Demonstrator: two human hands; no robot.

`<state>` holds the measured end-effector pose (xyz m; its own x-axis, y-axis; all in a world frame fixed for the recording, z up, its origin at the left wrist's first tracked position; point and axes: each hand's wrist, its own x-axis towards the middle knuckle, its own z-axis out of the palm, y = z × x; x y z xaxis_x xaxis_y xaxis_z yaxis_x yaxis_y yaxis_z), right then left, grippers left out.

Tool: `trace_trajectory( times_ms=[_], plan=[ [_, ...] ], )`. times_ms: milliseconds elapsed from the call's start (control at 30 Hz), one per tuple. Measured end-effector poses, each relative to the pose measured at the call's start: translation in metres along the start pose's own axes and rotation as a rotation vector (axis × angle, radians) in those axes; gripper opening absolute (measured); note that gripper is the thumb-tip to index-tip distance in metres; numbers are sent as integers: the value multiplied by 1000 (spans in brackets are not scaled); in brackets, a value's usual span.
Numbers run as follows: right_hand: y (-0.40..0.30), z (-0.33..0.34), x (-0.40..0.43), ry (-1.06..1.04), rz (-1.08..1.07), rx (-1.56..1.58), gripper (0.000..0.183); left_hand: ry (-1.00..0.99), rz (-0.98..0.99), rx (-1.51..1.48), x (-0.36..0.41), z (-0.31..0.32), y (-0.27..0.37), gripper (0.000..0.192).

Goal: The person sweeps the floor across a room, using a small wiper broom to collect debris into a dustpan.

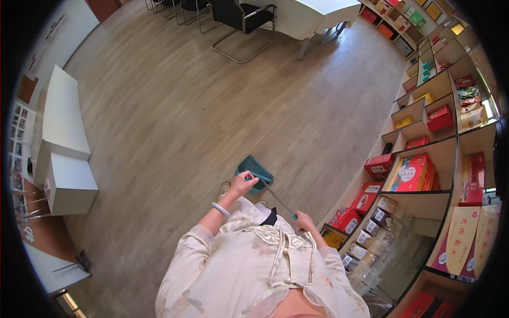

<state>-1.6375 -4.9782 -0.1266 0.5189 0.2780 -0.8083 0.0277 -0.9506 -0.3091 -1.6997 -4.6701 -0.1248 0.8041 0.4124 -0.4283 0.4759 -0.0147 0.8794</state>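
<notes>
My left hand (243, 184), with a pale bangle on its wrist, is closed around the blue-tipped end of a handle seen almost end-on. Below it on the floor lies a teal dustpan (254, 162), partly covered by that hand. A thin grey pole (279, 198) slants from the dustpan towards my waist. Its teal end is in my right hand (304, 222), whose fingers are curled around it. What the pole's far end carries cannot be made out against the dustpan. My shoes (225, 187) are just behind the dustpan, largely hidden by my trousers.
Wooden shelving (421, 198) with red gift boxes (411, 173) and clear packaged jars (364, 237) runs along my right. White block-shaped furniture (65, 115) stands at the left. Ahead are a black chair (242, 18) and a cloth-covered table (310, 16) on the wood-look floor (191, 99).
</notes>
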Motion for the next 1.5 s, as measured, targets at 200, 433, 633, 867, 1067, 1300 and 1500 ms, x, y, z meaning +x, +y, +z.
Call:
trace_trajectory(
  times_ms=[200, 433, 633, 867, 1067, 1300, 1500],
  plan=[
    [18, -3, -1, 11, 82, 131, 44, 33, 28, 3, 5, -2, -3, 28],
    [16, -21, -12, 36, 202, 755, 49, 16, 149, 31, 20, -32, 15, 27],
    [-34, -34, 15, 191, 91, 759, 46, -15, 213, 139, 44, -79, 38, 28],
    [-119, 15, 69, 258, 132, 605, 47, -108, 117, 319, 72, -121, 39, 27],
    [-142, 20, 47, -43, 100, 777, 46, -61, 93, 265, 84, -149, 33, 24],
    [-172, -28, 32, 138, 148, 713, 48, 53, 193, 94, 92, -201, 11, 22],
    [-230, -16, 102, 235, 86, 611, 45, 105, 131, -8, 101, -247, 10, 22]
  ],
)
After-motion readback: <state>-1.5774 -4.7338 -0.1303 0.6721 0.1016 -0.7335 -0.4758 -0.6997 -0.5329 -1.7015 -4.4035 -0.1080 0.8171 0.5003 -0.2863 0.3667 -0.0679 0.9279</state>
